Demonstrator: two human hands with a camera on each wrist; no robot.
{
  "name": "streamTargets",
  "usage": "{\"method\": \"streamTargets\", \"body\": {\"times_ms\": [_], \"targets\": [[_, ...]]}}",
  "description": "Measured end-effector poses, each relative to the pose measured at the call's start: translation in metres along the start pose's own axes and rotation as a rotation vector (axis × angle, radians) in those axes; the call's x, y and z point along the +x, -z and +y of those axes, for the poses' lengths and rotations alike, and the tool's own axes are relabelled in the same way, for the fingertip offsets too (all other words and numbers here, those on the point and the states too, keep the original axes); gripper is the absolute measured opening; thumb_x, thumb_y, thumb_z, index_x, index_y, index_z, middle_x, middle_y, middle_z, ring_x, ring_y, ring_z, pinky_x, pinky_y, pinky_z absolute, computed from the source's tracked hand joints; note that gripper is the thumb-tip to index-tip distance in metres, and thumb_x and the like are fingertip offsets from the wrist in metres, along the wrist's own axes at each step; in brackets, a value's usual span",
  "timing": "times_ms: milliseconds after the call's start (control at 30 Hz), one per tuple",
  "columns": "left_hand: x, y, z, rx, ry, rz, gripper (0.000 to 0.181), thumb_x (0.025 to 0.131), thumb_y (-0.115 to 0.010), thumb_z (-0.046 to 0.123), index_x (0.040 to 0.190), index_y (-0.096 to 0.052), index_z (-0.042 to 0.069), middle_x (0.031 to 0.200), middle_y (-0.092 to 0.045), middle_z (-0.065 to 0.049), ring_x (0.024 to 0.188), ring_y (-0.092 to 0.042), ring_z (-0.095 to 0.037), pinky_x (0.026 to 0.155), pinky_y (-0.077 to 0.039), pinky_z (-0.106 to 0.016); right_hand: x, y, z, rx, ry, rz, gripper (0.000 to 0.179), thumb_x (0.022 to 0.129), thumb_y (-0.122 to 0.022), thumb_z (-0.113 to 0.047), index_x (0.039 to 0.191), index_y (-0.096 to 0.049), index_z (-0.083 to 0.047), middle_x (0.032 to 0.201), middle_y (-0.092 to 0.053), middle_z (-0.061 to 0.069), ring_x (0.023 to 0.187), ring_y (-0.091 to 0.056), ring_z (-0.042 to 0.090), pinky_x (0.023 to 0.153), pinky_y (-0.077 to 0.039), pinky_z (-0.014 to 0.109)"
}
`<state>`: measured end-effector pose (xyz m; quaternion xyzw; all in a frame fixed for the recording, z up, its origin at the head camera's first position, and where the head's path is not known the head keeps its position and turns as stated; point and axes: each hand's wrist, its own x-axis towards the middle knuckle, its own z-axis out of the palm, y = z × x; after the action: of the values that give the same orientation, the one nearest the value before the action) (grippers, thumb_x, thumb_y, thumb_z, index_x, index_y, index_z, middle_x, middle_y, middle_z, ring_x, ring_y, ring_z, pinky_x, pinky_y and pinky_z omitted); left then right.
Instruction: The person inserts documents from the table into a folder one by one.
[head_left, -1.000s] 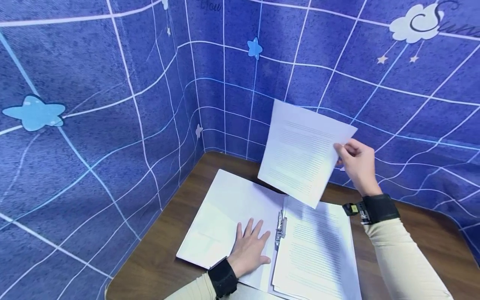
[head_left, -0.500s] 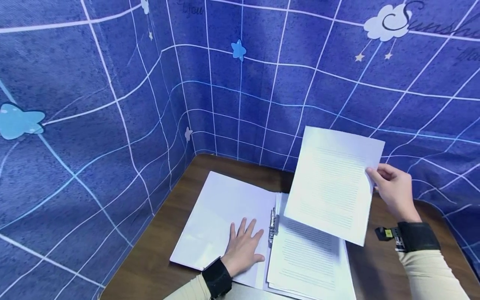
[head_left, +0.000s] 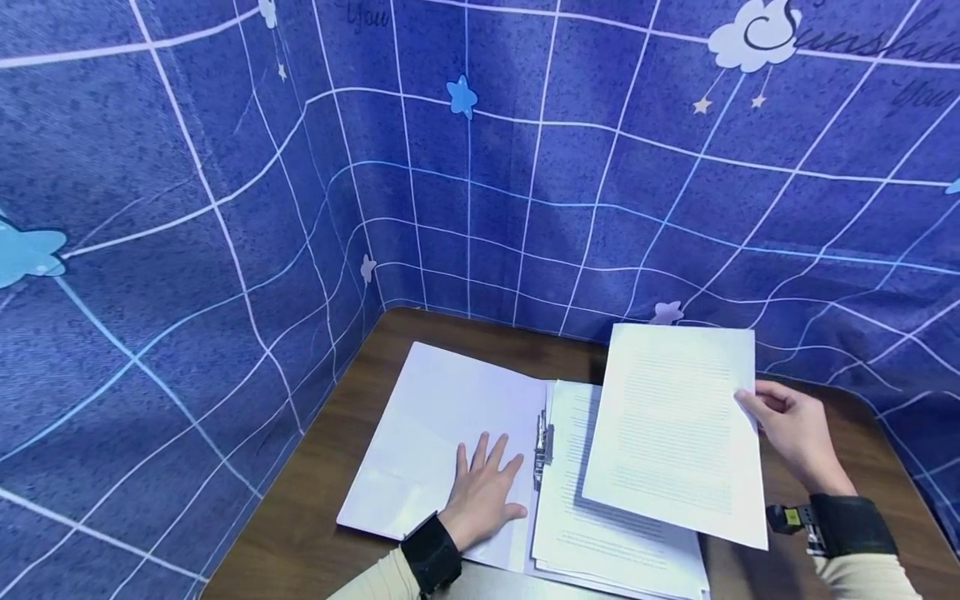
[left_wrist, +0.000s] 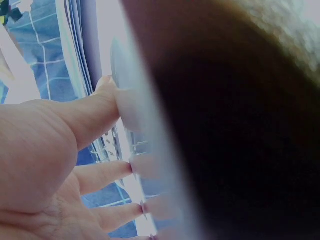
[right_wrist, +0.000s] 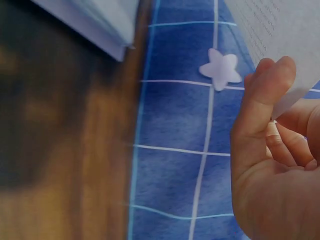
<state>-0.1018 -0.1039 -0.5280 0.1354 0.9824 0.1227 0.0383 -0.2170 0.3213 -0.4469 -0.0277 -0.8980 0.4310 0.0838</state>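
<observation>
An open white folder [head_left: 442, 417] lies on the table with a metal clip [head_left: 542, 450] near its fold. My left hand [head_left: 483, 496] rests flat on the folder's left cover, fingers spread; the left wrist view shows its thumb [left_wrist: 97, 112] and fingertips against the cover. My right hand [head_left: 798, 429] pinches the right edge of a printed sheet of paper [head_left: 675, 425] between thumb and fingers. That sheet is held tilted above a stack of printed pages [head_left: 566, 508] on the folder's right side, hiding much of it. In the right wrist view the sheet's corner [right_wrist: 292, 97] shows between the fingers.
The brown wooden table [head_left: 300, 517] borders a blue patterned curtain [head_left: 480, 208] at the back and left. Black camera bands [head_left: 855, 525] sit on both wrists. A pale metallic strip [head_left: 495, 583] shows along the folder's front edge.
My right hand has brought the sheet down and to the right, from above the back of the folder to over the stack's right part. My left hand stays on the cover. The head view has shifted slightly.
</observation>
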Motion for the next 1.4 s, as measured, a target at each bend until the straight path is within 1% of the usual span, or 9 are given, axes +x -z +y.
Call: {"method": "streamTargets", "body": {"times_ms": [233,433,567,667,800,900,1100,1267,1400], "targets": [[0.001,0.0,-0.001,0.004,-0.006,0.011,0.075,0.082,-0.081,0.051,0.145,-0.06,0.015,0.161,-0.038,-0.019,0.149,-0.027,-0.048,0.114,-0.019,-0.074,-0.02,-0.01,0.019,0.0,-0.081,-0.057,0.048,0.103,-0.064,-0.033,0.13,-0.065,0.007,0.087,-0.074,0.004,0.069,-0.065,0.006,0.057,-0.055,0.026],[0.003,-0.002,-0.003,0.003,-0.014,0.029,0.076,0.082,-0.081,0.051,0.145,-0.06,0.015,0.161,-0.037,-0.02,0.149,-0.027,-0.05,0.113,-0.018,-0.076,-0.03,-0.017,0.03,0.046,-0.145,-0.091,0.052,0.103,-0.065,-0.035,0.132,-0.062,0.008,0.087,-0.074,0.001,0.071,-0.066,0.007,0.058,-0.056,0.027],[0.004,0.0,-0.003,0.014,-0.01,0.025,0.076,0.082,-0.08,0.052,0.145,-0.06,0.015,0.161,-0.037,-0.02,0.149,-0.027,-0.049,0.113,-0.02,-0.075,-0.035,-0.021,0.035,0.083,-0.154,-0.101,0.052,0.102,-0.066,-0.035,0.132,-0.062,0.008,0.085,-0.073,-0.004,0.072,-0.064,0.006,0.059,-0.055,0.026],[0.003,0.001,-0.002,0.018,-0.006,0.02,0.076,0.083,-0.08,0.052,0.145,-0.059,0.015,0.161,-0.037,-0.02,0.149,-0.027,-0.049,0.113,-0.02,-0.075,-0.039,-0.026,0.036,0.102,-0.15,-0.097,0.052,0.101,-0.067,-0.034,0.13,-0.062,0.009,0.082,-0.072,-0.006,0.07,-0.062,0.006,0.058,-0.054,0.026],[0.003,0.001,-0.002,0.016,0.0,0.013,0.076,0.083,-0.08,0.051,0.146,-0.059,0.016,0.162,-0.037,-0.019,0.15,-0.027,-0.048,0.114,-0.019,-0.074,-0.043,-0.037,0.036,0.133,-0.163,-0.11,0.05,0.101,-0.068,-0.031,0.131,-0.062,0.009,0.083,-0.073,-0.005,0.071,-0.064,0.006,0.059,-0.056,0.027],[0.003,0.001,-0.001,0.011,0.003,0.008,0.076,0.083,-0.08,0.051,0.146,-0.058,0.016,0.162,-0.036,-0.019,0.15,-0.026,-0.048,0.114,-0.018,-0.074,-0.044,-0.046,0.036,0.16,-0.175,-0.134,0.047,0.101,-0.068,-0.028,0.131,-0.062,0.008,0.086,-0.074,-0.002,0.073,-0.067,0.007,0.061,-0.06,0.03],[0.003,-0.001,-0.001,0.003,0.003,0.0,0.076,0.083,-0.08,0.052,0.147,-0.058,0.016,0.162,-0.035,-0.019,0.15,-0.025,-0.048,0.114,-0.018,-0.074,-0.047,-0.067,0.032,0.242,-0.206,-0.182,0.046,0.101,-0.069,-0.025,0.132,-0.061,0.009,0.089,-0.075,0.002,0.075,-0.069,0.011,0.064,-0.061,0.033],[0.003,-0.002,-0.001,0.007,-0.001,0.003,0.076,0.083,-0.08,0.053,0.146,-0.058,0.016,0.162,-0.036,-0.019,0.15,-0.026,-0.048,0.114,-0.019,-0.074,-0.049,-0.082,0.03,0.314,-0.213,-0.208,0.046,0.1,-0.07,-0.024,0.131,-0.062,0.009,0.089,-0.077,0.003,0.074,-0.072,0.015,0.062,-0.061,0.037],[0.004,-0.002,0.001,0.013,0.003,0.004,0.075,0.083,-0.08,0.052,0.146,-0.059,0.016,0.162,-0.037,-0.018,0.15,-0.027,-0.048,0.114,-0.019,-0.074,-0.051,-0.089,0.031,0.327,-0.208,-0.21,0.046,0.099,-0.071,-0.024,0.13,-0.063,0.009,0.088,-0.077,0.003,0.072,-0.071,0.015,0.06,-0.06,0.037]]}}
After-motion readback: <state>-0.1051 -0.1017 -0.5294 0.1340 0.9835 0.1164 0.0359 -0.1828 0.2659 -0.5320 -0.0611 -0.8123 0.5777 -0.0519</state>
